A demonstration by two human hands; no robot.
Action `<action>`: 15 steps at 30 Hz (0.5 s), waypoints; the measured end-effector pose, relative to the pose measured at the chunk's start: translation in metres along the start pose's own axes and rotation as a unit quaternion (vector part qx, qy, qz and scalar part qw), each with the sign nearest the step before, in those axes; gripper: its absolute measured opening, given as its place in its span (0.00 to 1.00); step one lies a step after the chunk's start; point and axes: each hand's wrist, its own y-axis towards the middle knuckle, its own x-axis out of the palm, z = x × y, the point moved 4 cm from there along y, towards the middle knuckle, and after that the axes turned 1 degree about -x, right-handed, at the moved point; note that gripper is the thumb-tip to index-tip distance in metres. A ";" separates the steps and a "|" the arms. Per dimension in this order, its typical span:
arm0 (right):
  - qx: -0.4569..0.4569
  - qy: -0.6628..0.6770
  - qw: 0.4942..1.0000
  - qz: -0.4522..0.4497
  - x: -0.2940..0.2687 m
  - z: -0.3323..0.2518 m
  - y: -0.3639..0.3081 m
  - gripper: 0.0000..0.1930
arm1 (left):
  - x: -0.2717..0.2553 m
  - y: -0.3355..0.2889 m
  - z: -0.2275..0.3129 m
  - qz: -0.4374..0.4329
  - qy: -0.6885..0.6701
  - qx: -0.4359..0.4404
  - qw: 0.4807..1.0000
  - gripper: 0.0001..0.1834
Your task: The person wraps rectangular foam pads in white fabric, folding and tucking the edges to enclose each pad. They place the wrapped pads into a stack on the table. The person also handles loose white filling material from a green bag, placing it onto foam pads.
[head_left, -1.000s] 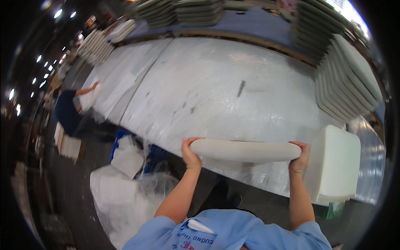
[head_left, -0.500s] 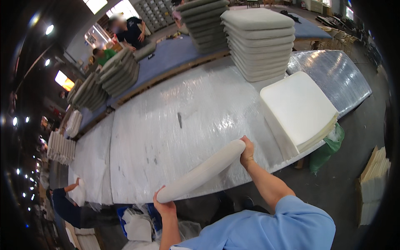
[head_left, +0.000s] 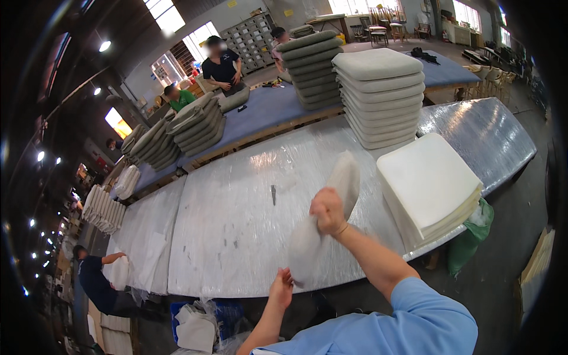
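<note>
A pale grey padded seat cushion (head_left: 305, 251) is tilted up over the near edge of the wrapped table, blurred by motion. My right hand (head_left: 328, 211) is closed in a fist at its middle, where the cushion looks bent. At the lower end, my left hand (head_left: 281, 289) has its fingers curled at the cushion's edge; part of its grip is hidden. A tall stack of similar pale grey cushions (head_left: 381, 97) stands beyond on the right. Nearer, a pile of white foam pads (head_left: 427, 177) sits on the table's right side.
Clear plastic film covers the table (head_left: 231, 195), where a small dark tool (head_left: 273, 194) lies. Behind it, a blue-topped bench (head_left: 266, 115) bears darker cushion stacks (head_left: 310, 71). A blue crate (head_left: 228, 313) stands below the front edge. Co-workers (head_left: 222, 68) are behind the bench and at far left (head_left: 97, 281).
The cushion has swung steeper and bent. My right hand has moved from its far end to its middle and closed into a fist; my left has moved right. The view has shifted upward.
</note>
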 end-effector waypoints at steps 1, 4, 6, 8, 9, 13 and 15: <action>-0.007 -0.006 0.999 -0.041 0.007 -0.005 -0.013 0.12 | 0.026 -0.009 0.001 -0.077 -0.012 0.044 0.996 0.34; -0.009 -0.005 0.992 -0.123 0.019 -0.023 -0.047 0.09 | 0.103 -0.076 0.035 -0.181 0.077 0.230 0.953 0.45; -0.002 0.005 0.992 -0.125 0.021 -0.032 -0.051 0.07 | 0.108 -0.096 0.048 -0.155 0.309 0.317 0.883 0.46; 0.023 0.005 0.995 -0.098 0.015 -0.033 -0.051 0.06 | 0.110 -0.101 0.049 -0.126 0.426 0.351 0.825 0.49; 0.030 0.001 0.994 -0.101 0.013 -0.032 -0.049 0.06 | 0.112 -0.101 0.046 -0.115 0.433 0.350 0.823 0.50; 0.041 -0.025 0.991 -0.126 0.005 -0.021 -0.039 0.06 | 0.113 -0.096 0.035 -0.089 0.448 0.401 0.794 0.49; 0.044 -0.051 0.986 -0.152 -0.003 -0.007 -0.033 0.07 | 0.115 -0.094 0.033 -0.096 0.448 0.436 0.775 0.48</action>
